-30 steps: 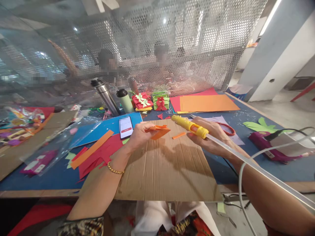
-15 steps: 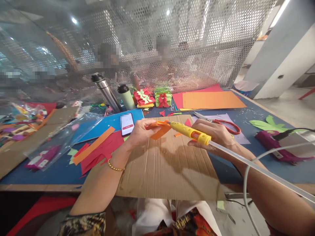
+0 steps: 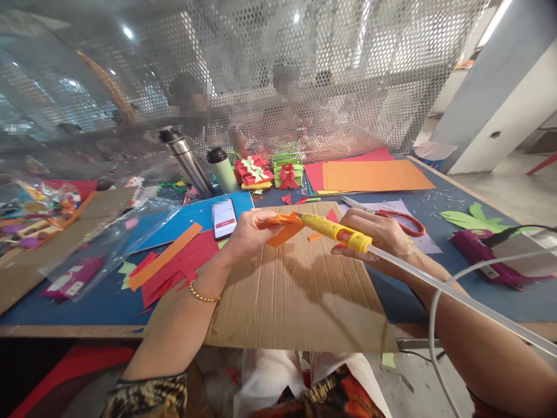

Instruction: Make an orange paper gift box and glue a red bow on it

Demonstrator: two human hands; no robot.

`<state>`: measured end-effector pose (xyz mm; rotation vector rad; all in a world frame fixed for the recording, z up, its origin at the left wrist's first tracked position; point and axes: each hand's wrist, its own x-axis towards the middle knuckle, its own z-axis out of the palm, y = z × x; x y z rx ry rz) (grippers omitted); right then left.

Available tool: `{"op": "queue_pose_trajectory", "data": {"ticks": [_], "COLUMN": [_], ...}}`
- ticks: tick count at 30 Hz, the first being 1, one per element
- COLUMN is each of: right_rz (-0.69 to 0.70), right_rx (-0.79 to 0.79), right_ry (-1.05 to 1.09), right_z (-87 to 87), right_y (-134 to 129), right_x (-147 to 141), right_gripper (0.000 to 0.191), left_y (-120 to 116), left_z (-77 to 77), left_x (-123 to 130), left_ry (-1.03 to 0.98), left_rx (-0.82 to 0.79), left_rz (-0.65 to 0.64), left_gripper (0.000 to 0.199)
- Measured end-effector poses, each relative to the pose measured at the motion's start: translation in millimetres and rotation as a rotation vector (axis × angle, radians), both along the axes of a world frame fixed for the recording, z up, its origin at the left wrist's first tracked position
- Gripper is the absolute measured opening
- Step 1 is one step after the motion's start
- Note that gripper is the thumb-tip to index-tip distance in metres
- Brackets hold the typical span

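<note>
Hands [image 3: 250, 232] [image 3: 378, 232] meet over corrugated cardboard [image 3: 282, 307] above a seated person's white trousers [image 3: 261, 377] at the bottom of the frame. At center, the left hand pinches a folded orange paper piece [image 3: 285, 233] between thumb and fingers, while the right hand grips a yellow glue gun [image 3: 328, 226], its nozzle at the paper's right edge; the hands are apart, and whether a finger presses the trigger cannot be told. The nozzle, if hot, could burn the left fingertips should either hand slip; too hard a squeeze could smear glue over the fold, and the looping white cord [image 3: 431, 331] at lower right could catch the forearm and pull the gun off line. Around the cardboard, red paper [image 3: 174, 273] and an orange strip [image 3: 167, 255] lie at left on a blue tabletop [image 3: 487, 307], with scissors [image 3: 353, 203] right of center and a phone [image 3: 224, 220] left of center. Farther back stand a steel bottle [image 3: 191, 168] and a pale green one [image 3: 224, 175], near bow-trimmed red and green paper items [image 3: 255, 171] [image 3: 288, 174] and a large orange sheet [image 3: 378, 176]. Across the top, a perforated screen [image 3: 331, 46] veils blurred figures, with a pillar [image 3: 487, 110] at upper right.
</note>
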<state>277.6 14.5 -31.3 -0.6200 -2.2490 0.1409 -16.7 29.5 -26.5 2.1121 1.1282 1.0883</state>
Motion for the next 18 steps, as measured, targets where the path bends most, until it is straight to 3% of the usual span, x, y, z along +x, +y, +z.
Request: {"op": "queue_pose_trajectory", "data": {"ticks": [18], "right_rz": [-0.050], "right_rx": [-0.029], "right_ry": [0.016], "right_z": [-4.6], "right_y": [-3.5], "right_x": [0.8], "right_gripper": [0.040], "left_y": [-1.8], "left_z": [0.8], "left_x": [2.2], "left_ry": [0.015], "left_rx": [-0.005], "left_rz": [-0.001], "left_gripper": [0.027]}}
